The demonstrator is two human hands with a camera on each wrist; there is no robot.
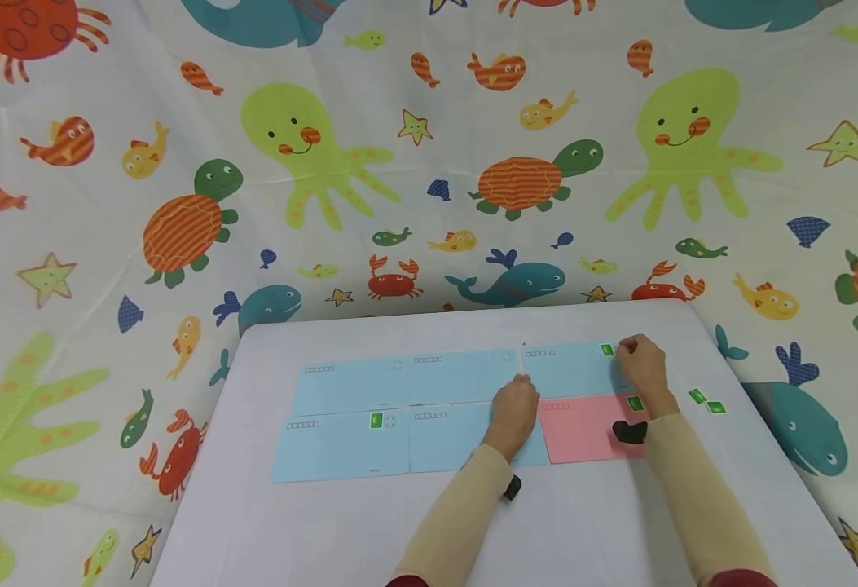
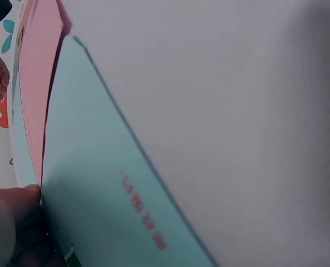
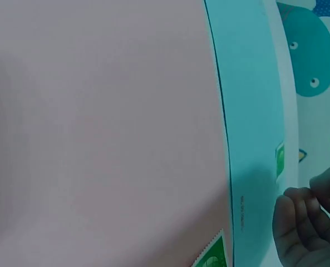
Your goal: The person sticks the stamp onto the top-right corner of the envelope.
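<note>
My left hand (image 1: 514,412) rests over the lower middle blue envelope (image 1: 443,444), at its edge beside the pink envelope (image 1: 583,432). In the left wrist view, its thumb (image 2: 20,197) lies at that edge, and a green stamp (image 2: 72,257) shows near the shaded fingers. My right hand (image 1: 644,363) is at the right end of the upper right blue envelope (image 1: 571,371), just right of a green stamp (image 1: 607,350). Its thumb and fingertips come together in the right wrist view; I cannot tell whether anything is between them. Another green stamp (image 1: 635,403) sits on the pink envelope.
Two loose green stamps (image 1: 706,401) lie on the white table (image 1: 737,456) to the right. More blue envelopes (image 1: 351,391) lie side by side on the left, the lower one with a green stamp (image 1: 376,421). Behind hangs a sea-animal cloth (image 1: 429,179).
</note>
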